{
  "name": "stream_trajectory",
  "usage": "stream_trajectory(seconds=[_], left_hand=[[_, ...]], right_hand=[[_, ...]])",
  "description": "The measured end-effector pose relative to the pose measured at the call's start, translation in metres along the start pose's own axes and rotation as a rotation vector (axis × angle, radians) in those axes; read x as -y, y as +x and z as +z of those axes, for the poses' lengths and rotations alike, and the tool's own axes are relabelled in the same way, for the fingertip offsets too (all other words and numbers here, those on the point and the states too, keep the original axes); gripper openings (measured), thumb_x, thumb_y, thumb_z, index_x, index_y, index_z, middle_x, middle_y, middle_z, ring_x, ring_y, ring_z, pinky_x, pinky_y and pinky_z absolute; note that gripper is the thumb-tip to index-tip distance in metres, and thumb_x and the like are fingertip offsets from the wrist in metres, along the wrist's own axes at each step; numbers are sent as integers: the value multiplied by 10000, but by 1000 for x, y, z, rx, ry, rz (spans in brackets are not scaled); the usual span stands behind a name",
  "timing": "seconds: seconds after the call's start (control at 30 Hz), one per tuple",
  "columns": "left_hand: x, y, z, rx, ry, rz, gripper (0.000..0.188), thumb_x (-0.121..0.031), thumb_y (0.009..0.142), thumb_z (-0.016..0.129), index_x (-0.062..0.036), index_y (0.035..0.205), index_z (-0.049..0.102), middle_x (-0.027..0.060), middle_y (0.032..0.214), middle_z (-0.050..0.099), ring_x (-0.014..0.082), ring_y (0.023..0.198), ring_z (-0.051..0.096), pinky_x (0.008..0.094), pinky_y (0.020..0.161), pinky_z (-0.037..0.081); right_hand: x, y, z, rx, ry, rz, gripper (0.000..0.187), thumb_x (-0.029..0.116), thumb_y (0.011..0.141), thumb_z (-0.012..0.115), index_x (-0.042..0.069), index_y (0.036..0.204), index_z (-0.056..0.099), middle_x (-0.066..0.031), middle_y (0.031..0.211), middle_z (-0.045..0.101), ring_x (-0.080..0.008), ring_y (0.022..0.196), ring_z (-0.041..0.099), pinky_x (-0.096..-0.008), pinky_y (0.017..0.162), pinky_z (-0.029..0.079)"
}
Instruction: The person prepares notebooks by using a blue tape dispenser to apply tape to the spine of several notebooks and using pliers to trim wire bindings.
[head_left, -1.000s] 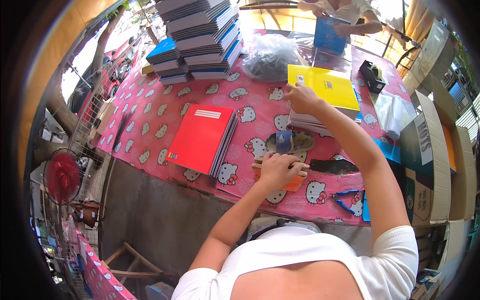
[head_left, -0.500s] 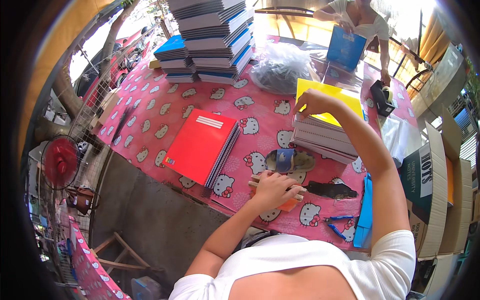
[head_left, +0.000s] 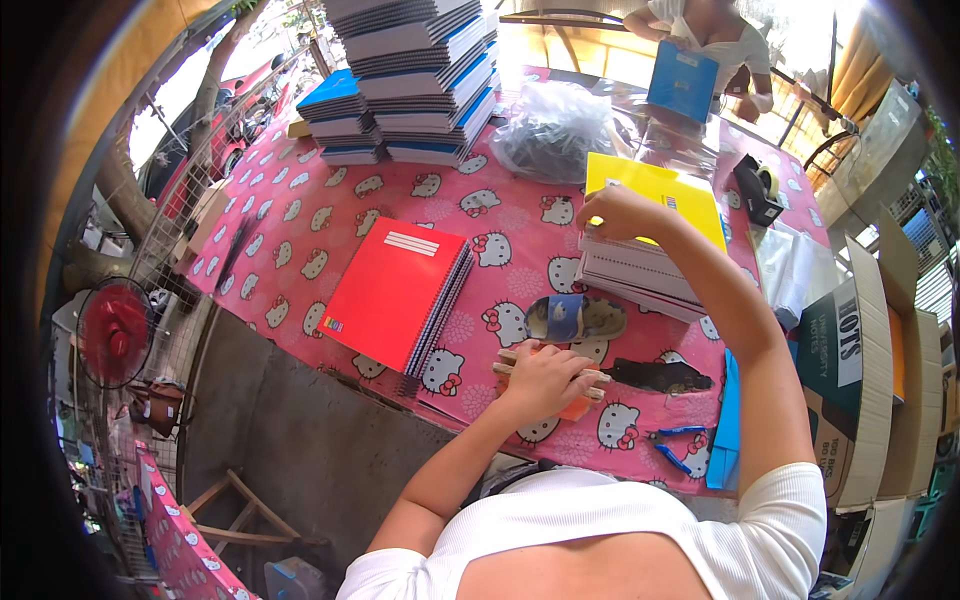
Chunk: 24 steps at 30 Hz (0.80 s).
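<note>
My left hand (head_left: 545,383) is closed over a small frame of wooden slats (head_left: 593,391) at the near table edge, with an orange piece (head_left: 580,408) showing beneath. My right arm reaches forward, and my right hand (head_left: 622,213) has its fingers curled at the left front corner of a yellow notebook (head_left: 655,185). That notebook tops a stack of spiral notebooks (head_left: 640,272); its fingertips' exact hold is partly hidden. Between my hands lies a blue-strapped slipper (head_left: 572,318). Left of them is a small pile of red spiral notebooks (head_left: 400,290).
Tall stacks of notebooks (head_left: 425,95) and a clear plastic bag (head_left: 555,130) stand at the back. Blue-handled cutters (head_left: 680,448) and blue strips (head_left: 724,420) lie near right. A cardboard box (head_left: 865,390) is beside the table. Opposite, a person holds a blue notebook (head_left: 683,82) near a tape dispenser (head_left: 760,190).
The other person's hand has lifted away from the tape dispenser. My right hand has shifted only slightly at the yellow notebook's corner; my left hand stays put. The whole view has moved a little.
</note>
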<state>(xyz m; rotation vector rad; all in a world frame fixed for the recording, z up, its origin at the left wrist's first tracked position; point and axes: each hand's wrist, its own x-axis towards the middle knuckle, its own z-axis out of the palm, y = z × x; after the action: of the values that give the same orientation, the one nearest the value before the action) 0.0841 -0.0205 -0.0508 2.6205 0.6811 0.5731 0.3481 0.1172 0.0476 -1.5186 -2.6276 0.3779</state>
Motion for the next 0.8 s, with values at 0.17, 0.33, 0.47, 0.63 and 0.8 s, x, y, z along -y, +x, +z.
stream_trajectory(seconds=[0.17,0.33,0.47,0.63,0.8], left_hand=[[-1,0,-8,143,3,-29,335,-393,949,481,-161,1133,637,22,1038,665,199,989,599,456,964,312],[0,-1,-10,191,-4,-51,347,-378,961,466,-153,1172,624,27,1084,657,190,1042,585,444,991,296],[0,-1,-12,220,-25,-77,346,-367,954,489,-141,1182,620,38,1084,657,200,1054,587,455,996,287],[12,18,-13,175,-528,-283,315,-283,915,592,-129,1189,616,67,1064,645,186,1000,597,391,923,383],[43,88,11,-350,-733,-527,335,-203,885,646,-59,1183,596,51,1054,565,124,847,560,252,705,469]], right_hand=[[-2,4,-6,4,30,-29,226,113,676,728,111,902,716,-91,851,675,-288,838,637,-387,752,491],[4,4,-15,73,16,22,317,179,674,725,141,989,733,-95,950,709,-273,876,657,-383,782,513],[3,3,-18,38,65,19,325,152,670,738,134,994,731,-97,949,712,-261,869,663,-375,782,514],[-13,-1,-18,1,110,-65,303,96,688,730,112,990,719,-96,912,715,-279,801,667,-365,726,509],[1,2,-4,-32,-25,-14,309,68,717,665,165,1003,733,-76,889,688,-262,899,622,-395,791,476]])
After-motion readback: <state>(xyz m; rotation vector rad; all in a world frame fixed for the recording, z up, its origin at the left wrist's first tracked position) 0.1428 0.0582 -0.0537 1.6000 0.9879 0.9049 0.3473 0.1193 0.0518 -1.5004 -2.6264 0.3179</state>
